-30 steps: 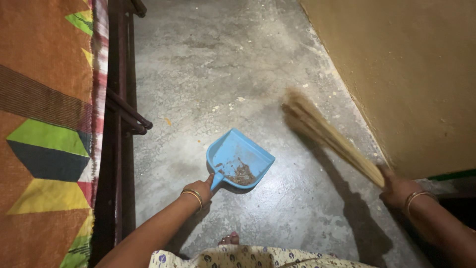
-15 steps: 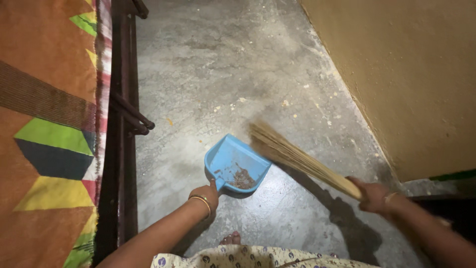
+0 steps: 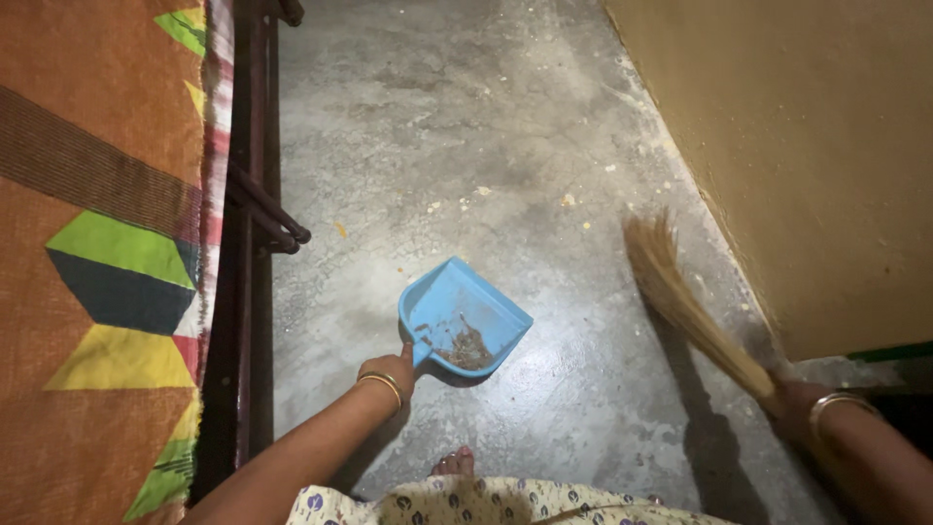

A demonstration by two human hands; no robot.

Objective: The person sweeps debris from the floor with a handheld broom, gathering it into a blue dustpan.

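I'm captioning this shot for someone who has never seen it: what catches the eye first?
The bright blue dustpan on the grey concrete floor, mid-frame, with brown dirt in it; the left hand grips its handle. At right, the right hand holds a straw broom beside the ochre wall. A patterned orange cloth fills the left edge.

Dustpan (image 3: 465,313) sits mid-floor (image 3: 466,126), debris (image 3: 466,348) inside; grass broom (image 3: 690,306) to its right, beside wall (image 3: 816,146); bed (image 3: 107,243) lies left
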